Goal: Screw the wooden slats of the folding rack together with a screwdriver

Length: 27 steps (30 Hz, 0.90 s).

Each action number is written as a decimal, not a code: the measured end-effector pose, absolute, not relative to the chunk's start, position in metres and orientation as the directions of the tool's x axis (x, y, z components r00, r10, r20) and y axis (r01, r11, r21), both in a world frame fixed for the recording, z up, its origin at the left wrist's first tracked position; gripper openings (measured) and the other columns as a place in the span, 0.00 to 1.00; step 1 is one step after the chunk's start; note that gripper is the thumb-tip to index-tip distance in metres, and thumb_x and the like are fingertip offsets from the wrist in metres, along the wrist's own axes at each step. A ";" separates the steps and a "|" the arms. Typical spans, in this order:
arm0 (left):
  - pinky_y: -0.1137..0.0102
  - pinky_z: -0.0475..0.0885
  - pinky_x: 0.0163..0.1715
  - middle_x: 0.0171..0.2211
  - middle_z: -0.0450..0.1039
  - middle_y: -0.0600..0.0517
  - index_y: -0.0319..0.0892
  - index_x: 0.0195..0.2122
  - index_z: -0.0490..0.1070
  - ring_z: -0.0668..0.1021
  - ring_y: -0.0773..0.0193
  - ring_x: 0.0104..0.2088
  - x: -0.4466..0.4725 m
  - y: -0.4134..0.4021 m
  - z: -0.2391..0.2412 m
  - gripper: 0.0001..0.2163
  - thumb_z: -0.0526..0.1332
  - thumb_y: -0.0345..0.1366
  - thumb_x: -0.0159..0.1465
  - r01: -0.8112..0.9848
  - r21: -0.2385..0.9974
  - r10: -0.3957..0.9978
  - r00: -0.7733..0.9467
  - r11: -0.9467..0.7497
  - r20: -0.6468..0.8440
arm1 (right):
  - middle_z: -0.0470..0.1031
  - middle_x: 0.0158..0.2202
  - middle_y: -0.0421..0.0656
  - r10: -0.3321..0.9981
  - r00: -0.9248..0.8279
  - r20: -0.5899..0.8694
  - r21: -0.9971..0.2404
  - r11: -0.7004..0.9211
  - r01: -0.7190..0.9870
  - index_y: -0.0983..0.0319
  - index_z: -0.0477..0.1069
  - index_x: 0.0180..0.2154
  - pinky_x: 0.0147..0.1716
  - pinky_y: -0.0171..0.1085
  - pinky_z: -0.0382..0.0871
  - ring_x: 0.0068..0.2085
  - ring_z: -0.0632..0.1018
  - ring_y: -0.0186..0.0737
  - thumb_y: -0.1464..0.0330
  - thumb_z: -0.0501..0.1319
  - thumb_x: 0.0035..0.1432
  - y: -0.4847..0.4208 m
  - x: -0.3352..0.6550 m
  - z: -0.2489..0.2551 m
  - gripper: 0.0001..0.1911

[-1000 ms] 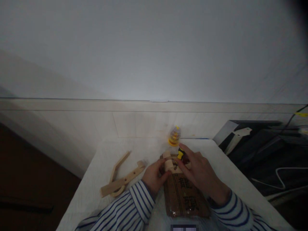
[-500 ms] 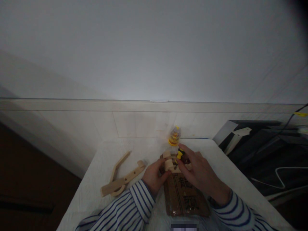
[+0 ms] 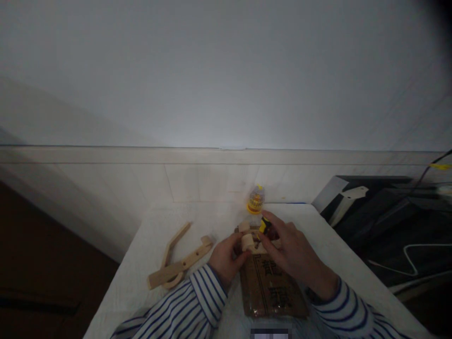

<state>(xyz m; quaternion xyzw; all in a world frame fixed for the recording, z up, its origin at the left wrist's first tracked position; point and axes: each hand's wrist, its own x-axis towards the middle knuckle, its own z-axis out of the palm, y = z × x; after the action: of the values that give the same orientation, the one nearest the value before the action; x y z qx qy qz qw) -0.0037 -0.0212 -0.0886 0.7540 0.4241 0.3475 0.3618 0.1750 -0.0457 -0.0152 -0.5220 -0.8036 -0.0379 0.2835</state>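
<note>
My left hand (image 3: 225,258) grips a small light wooden assembly (image 3: 248,240) with round parts, holding it over the far end of a brown board with dark characters (image 3: 270,287). My right hand (image 3: 291,252) is closed around a small yellow-and-black screwdriver (image 3: 264,226), its tip down at the wooden assembly. Both sleeves are white with blue stripes. The fingers of both hands hide much of the assembly.
Loose light wooden pieces, a long slotted bar and curved arms (image 3: 178,263), lie on the white table (image 3: 155,282) to the left. A small clear container with a yellow base (image 3: 255,200) stands at the table's far edge. Dark equipment and cables (image 3: 395,221) sit at the right.
</note>
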 end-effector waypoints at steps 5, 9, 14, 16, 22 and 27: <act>0.67 0.69 0.39 0.40 0.74 0.50 0.41 0.48 0.66 0.74 0.61 0.37 -0.003 -0.021 -0.088 0.18 0.61 0.34 0.56 0.416 0.831 0.898 0.387 -0.370 0.207 | 0.76 0.30 0.43 0.807 -0.294 0.513 -0.241 0.464 0.852 0.62 0.54 0.56 0.30 0.43 0.68 0.29 0.77 0.43 0.64 0.52 0.60 -0.046 0.176 -0.016 0.23; 0.68 0.69 0.38 0.39 0.74 0.50 0.41 0.48 0.66 0.74 0.62 0.35 -0.003 -0.022 -0.086 0.18 0.62 0.34 0.56 0.430 0.824 0.901 0.384 -0.368 0.202 | 0.76 0.29 0.42 0.817 -0.289 0.500 -0.255 0.458 0.852 0.61 0.54 0.55 0.30 0.43 0.68 0.28 0.77 0.42 0.63 0.53 0.60 -0.045 0.175 -0.015 0.23; 0.69 0.69 0.35 0.37 0.74 0.51 0.42 0.48 0.67 0.74 0.62 0.33 -0.004 -0.022 -0.085 0.17 0.61 0.34 0.56 0.440 0.818 0.900 0.389 -0.371 0.200 | 0.75 0.28 0.41 0.824 -0.287 0.488 -0.261 0.452 0.853 0.62 0.54 0.55 0.30 0.43 0.67 0.28 0.76 0.42 0.61 0.52 0.61 -0.045 0.175 -0.014 0.23; 0.69 0.69 0.35 0.36 0.74 0.51 0.42 0.48 0.67 0.74 0.62 0.33 -0.004 -0.022 -0.086 0.17 0.61 0.34 0.56 0.440 0.817 0.900 0.387 -0.373 0.202 | 0.75 0.28 0.41 0.831 -0.282 0.479 -0.269 0.445 0.854 0.62 0.54 0.55 0.30 0.43 0.67 0.28 0.76 0.42 0.61 0.52 0.61 -0.045 0.175 -0.014 0.22; 0.69 0.69 0.37 0.37 0.74 0.51 0.42 0.48 0.67 0.74 0.62 0.34 -0.004 -0.022 -0.085 0.17 0.61 0.34 0.56 0.431 0.818 0.897 0.386 -0.381 0.214 | 0.75 0.28 0.41 0.826 -0.277 0.492 -0.253 0.439 0.862 0.61 0.54 0.55 0.30 0.43 0.67 0.28 0.76 0.42 0.60 0.52 0.61 -0.044 0.176 -0.016 0.23; 0.70 0.69 0.35 0.34 0.74 0.52 0.41 0.49 0.66 0.74 0.64 0.32 -0.003 -0.023 -0.083 0.18 0.61 0.34 0.56 0.431 0.814 0.894 0.391 -0.389 0.220 | 0.75 0.30 0.42 0.824 -0.277 0.495 -0.252 0.441 0.862 0.62 0.54 0.55 0.30 0.42 0.66 0.29 0.76 0.42 0.61 0.53 0.60 -0.044 0.176 -0.017 0.24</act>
<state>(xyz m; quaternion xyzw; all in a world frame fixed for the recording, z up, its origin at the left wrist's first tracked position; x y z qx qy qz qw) -0.0032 -0.0229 -0.0829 0.7613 0.4351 0.3394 0.3406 0.1761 -0.0441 -0.0167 -0.5279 -0.7983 -0.0326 0.2882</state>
